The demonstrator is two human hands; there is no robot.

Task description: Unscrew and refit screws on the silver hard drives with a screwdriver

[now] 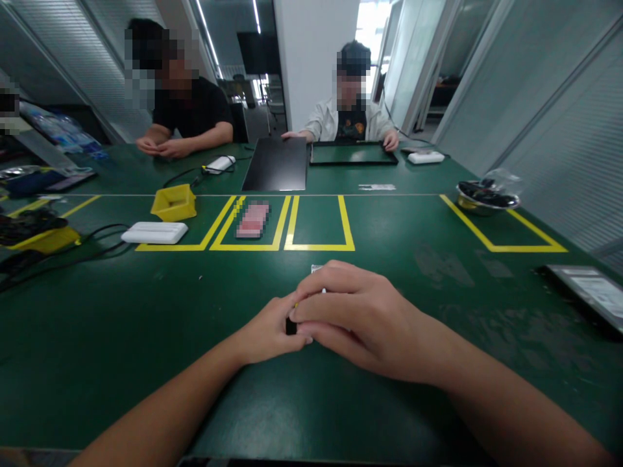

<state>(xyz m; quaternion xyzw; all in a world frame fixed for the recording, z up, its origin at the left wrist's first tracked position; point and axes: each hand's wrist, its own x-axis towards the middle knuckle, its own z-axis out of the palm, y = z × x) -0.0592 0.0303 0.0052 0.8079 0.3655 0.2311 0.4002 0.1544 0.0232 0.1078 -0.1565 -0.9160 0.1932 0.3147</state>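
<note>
My left hand and my right hand meet above the front middle of the green table. A small black object shows between them, gripped by my left thumb and fingers. The fingers of my right hand are closed over the same spot, pressed against it. Most of the object is hidden, so its kind cannot be made out. A tiny bit of yellow shows beside it. Just behind my right fingers, a small whitish piece peeks out.
Yellow tape outlines mark the green table. Around are a pink card-like item, a yellow bin, a white power strip, a metal bowl and a dark panel with a label. Across sit two people, one holding a black panel and frame.
</note>
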